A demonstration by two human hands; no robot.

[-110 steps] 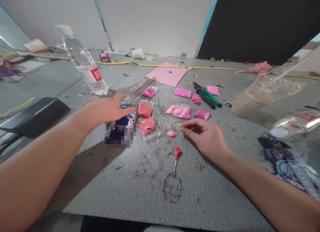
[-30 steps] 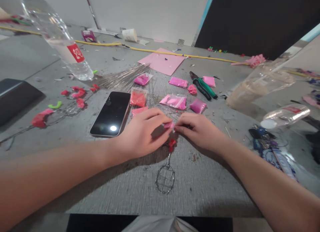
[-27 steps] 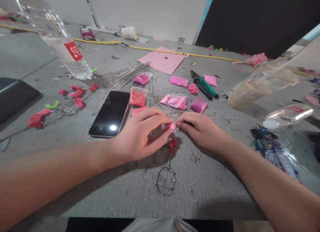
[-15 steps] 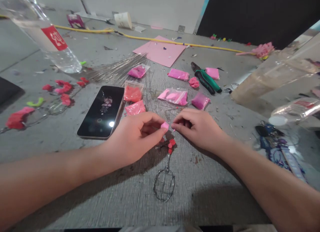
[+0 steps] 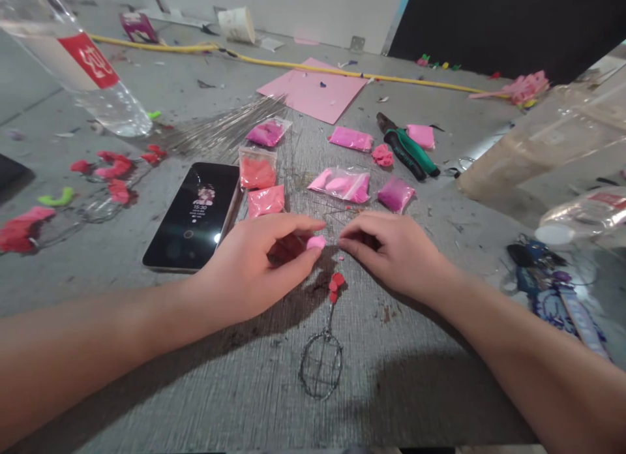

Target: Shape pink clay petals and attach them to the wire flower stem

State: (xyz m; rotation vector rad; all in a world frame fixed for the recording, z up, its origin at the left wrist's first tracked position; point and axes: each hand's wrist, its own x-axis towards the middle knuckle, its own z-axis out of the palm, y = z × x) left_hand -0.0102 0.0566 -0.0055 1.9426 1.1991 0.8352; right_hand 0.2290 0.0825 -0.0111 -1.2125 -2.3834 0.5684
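My left hand [image 5: 259, 265] holds a small lump of pink clay [image 5: 315, 242] at its fingers, with thumb and forefinger a little apart. Just to the right, my right hand [image 5: 391, 252] has thumb and forefinger pinched together; whatever is between the tips is too small to make out. A tiny pink bit [image 5: 341, 258] lies below those fingertips. Between the forearms rests a wire piece [image 5: 321, 366] shaped like an oval with a crossed grid, its stem topped by red clay pieces [image 5: 335, 284]. Beyond the hands are bags of pink clay [image 5: 340, 184].
A phone [image 5: 195, 216] lies left, near clay-covered wires [image 5: 115, 173] and an upright bottle [image 5: 98, 75]. Green-handled pliers [image 5: 408, 147], loose wires [image 5: 225, 131] and pink paper [image 5: 313, 92] lie farther back. On the right are a cloudy container [image 5: 518, 147] and keys [image 5: 533, 265].
My left thumb and forefinger have parted slightly, and the pink lump sits lower-left between them. The tiny pink bit now lies apart from my right fingertips. The view has shifted slightly.
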